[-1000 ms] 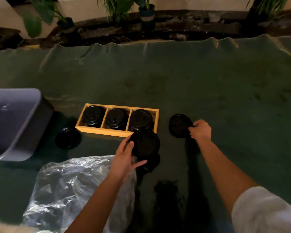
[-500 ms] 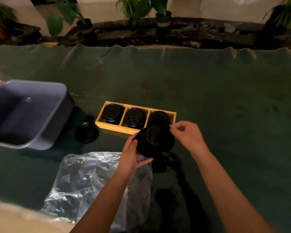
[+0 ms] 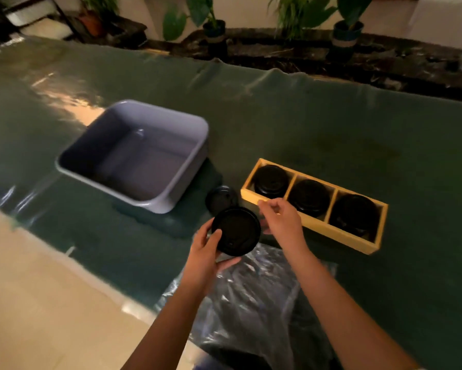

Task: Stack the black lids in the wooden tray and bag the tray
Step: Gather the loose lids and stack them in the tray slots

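left grip [image 3: 201,256]: grasping round black plastic lid [image 3: 236,231] by its rim, w/ it lifted off the bench so I can drop it in.
right grip [image 3: 280,218]: fingers pinched, can't tell if holding anything.
yellow wooden 3-slot tray [image 3: 315,228]: on bench just right of my hands, black stacks in every slot.
loose lid [image 3: 220,198]: flat on bench btw grey plastic tub [image 3: 133,156] & tray.
clear plastic bag [image 3: 251,297]: under my arms, prob ready for bagging.

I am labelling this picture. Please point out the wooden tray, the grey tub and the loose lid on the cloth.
wooden tray [image 3: 308,227]: head view, near side wall.
grey tub [image 3: 155,202]: head view, near rim.
loose lid [image 3: 220,198]: head view, its top.
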